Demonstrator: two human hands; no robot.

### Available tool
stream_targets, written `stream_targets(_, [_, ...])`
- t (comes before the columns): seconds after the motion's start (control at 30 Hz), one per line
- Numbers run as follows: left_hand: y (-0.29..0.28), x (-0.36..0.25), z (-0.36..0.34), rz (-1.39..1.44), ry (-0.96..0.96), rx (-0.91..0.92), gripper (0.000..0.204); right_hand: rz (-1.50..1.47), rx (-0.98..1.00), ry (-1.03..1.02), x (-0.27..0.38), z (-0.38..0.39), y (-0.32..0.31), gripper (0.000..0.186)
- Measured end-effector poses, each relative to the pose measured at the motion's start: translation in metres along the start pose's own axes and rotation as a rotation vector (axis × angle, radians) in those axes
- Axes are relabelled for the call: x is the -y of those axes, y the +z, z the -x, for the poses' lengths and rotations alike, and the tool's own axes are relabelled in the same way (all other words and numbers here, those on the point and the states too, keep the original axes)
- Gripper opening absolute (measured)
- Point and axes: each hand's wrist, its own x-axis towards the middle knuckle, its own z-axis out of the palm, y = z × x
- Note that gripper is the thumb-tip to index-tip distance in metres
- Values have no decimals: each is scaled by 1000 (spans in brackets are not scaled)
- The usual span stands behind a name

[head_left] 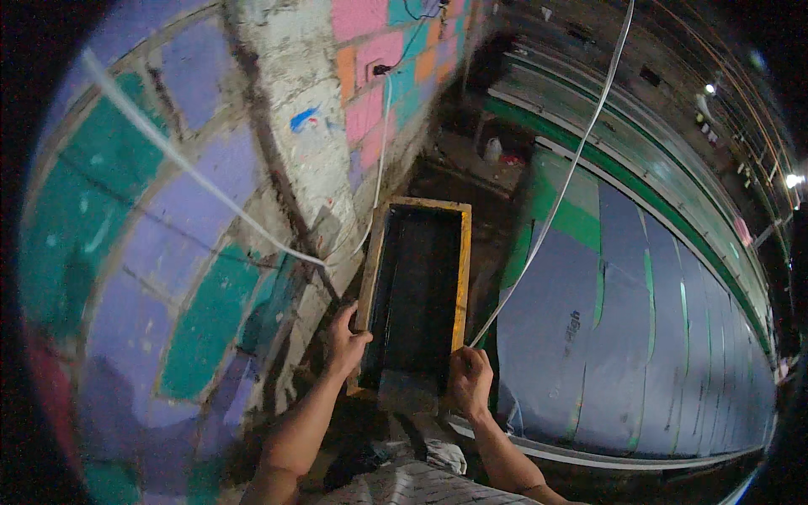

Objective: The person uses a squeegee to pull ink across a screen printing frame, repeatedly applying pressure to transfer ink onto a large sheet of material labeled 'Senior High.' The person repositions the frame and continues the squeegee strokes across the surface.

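A long rectangular frame [465, 261] with worn yellow edges stands in front of me, tilted, with a dark panel [421, 278] inside it. Its lower end shows a greyer patch close to my body. My left hand [345, 341] grips the left edge, thumb over the near face. On the right edge, lower down, my right hand [471, 379] is closed in a fist around the rim. The fingertips behind the frame are hidden.
Painted block wall [202, 210] rises close on the left. A long table [581, 320] covered in grey-blue and green sheets runs along the right. A white cable [581, 135] hangs over the table; another cable [202, 181] crosses before the wall. Bright lamps [793, 180] shine far right.
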Motion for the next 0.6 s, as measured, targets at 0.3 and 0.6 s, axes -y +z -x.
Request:
stream_targets(0.3, [69,9,-129,71,34,146,71,105,-259,73,-25,-86,46,23])
stream_targets(0.6, [151,-14,-278,20,186,445,68,-104,-456,221,-44,-182,76,37])
